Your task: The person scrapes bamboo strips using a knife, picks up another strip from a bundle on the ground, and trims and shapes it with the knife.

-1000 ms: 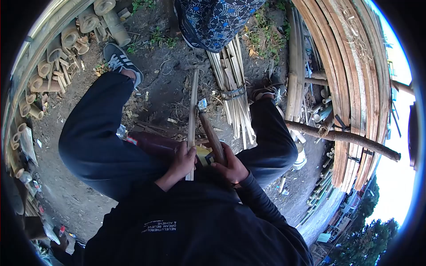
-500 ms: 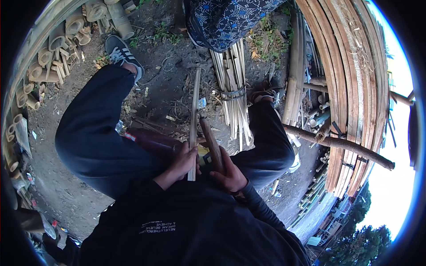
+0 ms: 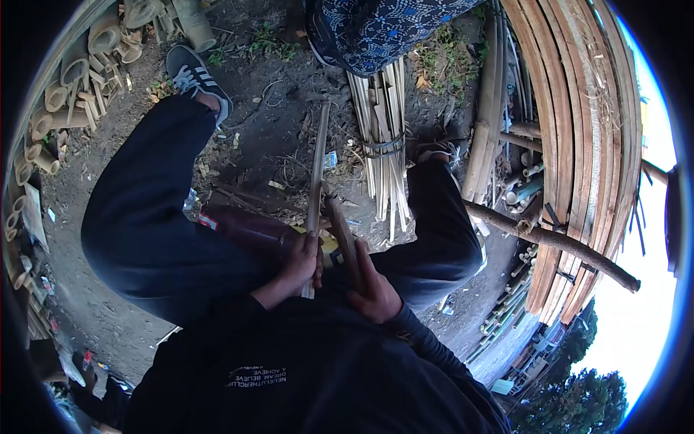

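the left hand [image 3: 298, 265] is closed in a narrow grip on the near part of a pale strip [image 3: 316, 170], which points away toward the far side. the right hand [image 3: 374, 288] is wrapped around the near end of a brown wooden handle [image 3: 342, 230], just right of the strip. beneath the hands lies a maroon object [image 3: 253, 235]. farther out, a tied bundle [image 3: 381, 145] lies on the ground, below a patterned cloth [image 3: 383, 36], with long planks [image 3: 578, 145] at right.
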Motion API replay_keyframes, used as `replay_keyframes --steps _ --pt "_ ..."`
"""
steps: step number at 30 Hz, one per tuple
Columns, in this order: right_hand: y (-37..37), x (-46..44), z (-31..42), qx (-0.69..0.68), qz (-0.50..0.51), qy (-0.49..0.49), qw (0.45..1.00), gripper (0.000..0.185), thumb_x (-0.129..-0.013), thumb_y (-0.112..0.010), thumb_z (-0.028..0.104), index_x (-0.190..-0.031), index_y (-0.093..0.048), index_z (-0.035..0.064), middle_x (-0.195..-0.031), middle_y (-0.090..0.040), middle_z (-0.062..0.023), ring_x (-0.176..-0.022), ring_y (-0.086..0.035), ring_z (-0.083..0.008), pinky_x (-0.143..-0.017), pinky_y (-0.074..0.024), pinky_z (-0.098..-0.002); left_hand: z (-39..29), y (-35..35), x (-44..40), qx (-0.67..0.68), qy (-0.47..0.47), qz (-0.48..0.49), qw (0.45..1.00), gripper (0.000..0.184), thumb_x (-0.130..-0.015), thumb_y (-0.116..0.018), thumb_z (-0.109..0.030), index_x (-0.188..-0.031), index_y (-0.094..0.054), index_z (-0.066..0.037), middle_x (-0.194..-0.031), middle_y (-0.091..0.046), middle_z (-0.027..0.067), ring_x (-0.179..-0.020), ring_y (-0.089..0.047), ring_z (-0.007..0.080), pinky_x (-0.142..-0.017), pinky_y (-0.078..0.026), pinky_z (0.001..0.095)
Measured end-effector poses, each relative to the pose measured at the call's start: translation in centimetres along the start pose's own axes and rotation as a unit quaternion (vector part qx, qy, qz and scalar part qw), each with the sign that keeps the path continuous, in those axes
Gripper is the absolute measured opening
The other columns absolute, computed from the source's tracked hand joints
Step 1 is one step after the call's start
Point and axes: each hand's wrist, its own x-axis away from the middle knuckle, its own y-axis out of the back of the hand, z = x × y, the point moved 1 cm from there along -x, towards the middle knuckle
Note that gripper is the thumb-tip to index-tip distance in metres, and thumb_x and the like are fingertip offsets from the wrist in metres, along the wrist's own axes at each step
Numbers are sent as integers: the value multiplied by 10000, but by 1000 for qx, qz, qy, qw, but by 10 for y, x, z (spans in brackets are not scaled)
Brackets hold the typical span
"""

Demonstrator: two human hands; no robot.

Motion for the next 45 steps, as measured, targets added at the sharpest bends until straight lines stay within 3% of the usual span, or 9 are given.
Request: replay_keyframes --steps 3,5,11,17,23,33,36,38,45 --pt "0 -3 -2 61 -12 36 997 990 -697 -589 37 -1477 20 36 -1229 -495 -322 -1120 -528 -444 -916 -425 -361 1 0 -2 6 13 -5 1000 357 -1000 -309 -434 -887 -400 -108 -536 -392 7 -362 -428 122 -294 -413 290" --pt "0 -4 3 44 -1 -14 999 985 -655 -557 38 -1470 -4 22 -1156 -511 -362 -1063 -518 -503 -909 -433 -464 7 2 -7 18 1 5 1000 359 -1002 -302 -434 -900 -404 -105 -530 -390 9 -352 -423 123 -290 -410 292" --pt "1 -9 4 65 -3 -9 998 978 -652 -547 39 -1465 -4 11 -1087 -532 -369 -994 -538 -511 -865 -447 -487 13 4 -10 22 6 9 1000 364 -1006 -279 -426 -893 -392 -99 -515 -379 13 -322 -404 125 -270 -391 292" --pt "1 -11 0 50 2 -22 999 993 -677 -574 41 -1478 13 47 -1138 -527 -348 -1015 -549 -496 -852 -454 -422 8 3 -8 22 1 19 1000 357 -1011 -265 -407 -879 -380 -95 -515 -379 17 -319 -407 127 -266 -389 288" --pt "-5 -12 -1 52 -23 20 998 962 -655 -531 14 -1461 -7 -2 -1055 -545 -353 -971 -557 -498 -845 -459 -466 7 1 -6 12 1 18 1000 305 -1017 -271 -378 -867 -357 -127 -534 -359 8 -325 -382 132 -273 -366 298" --pt "-10 1 -5 -2 -25 7 1000 984 -658 -555 43 -1462 10 3 -1106 -537 -354 -1013 -553 -485 -868 -453 -455 9 -12 -5 27 -23 11 999 336 -1006 -295 -392 -870 -418 -110 -540 -408 6 -356 -422 132 -299 -391 294" --pt "-14 8 -1 70 -64 109 989 981 -669 -556 41 -1473 5 15 -1107 -551 -325 -1019 -562 -461 -878 -450 -410 21 -13 -13 -23 -56 -45 997 328 -1002 -309 -389 -896 -440 -108 -563 -431 7 -368 -433 136 -309 -401 294" --pt "-12 4 -1 64 -37 47 996 984 -669 -559 37 -1473 10 15 -1151 -535 -323 -1039 -557 -461 -888 -450 -407 21 -14 -14 -1 -44 -37 998 306 -999 -318 -371 -923 -454 -107 -575 -439 6 -369 -422 136 -315 -396 299" --pt "-6 8 6 54 -35 72 995 995 -669 -559 35 -1473 28 23 -1132 -544 -325 -1020 -565 -458 -882 -451 -409 7 -20 -4 72 5 -7 997 276 -990 -330 -364 -909 -442 -126 -552 -412 3 -369 -396 132 -317 -365 305"
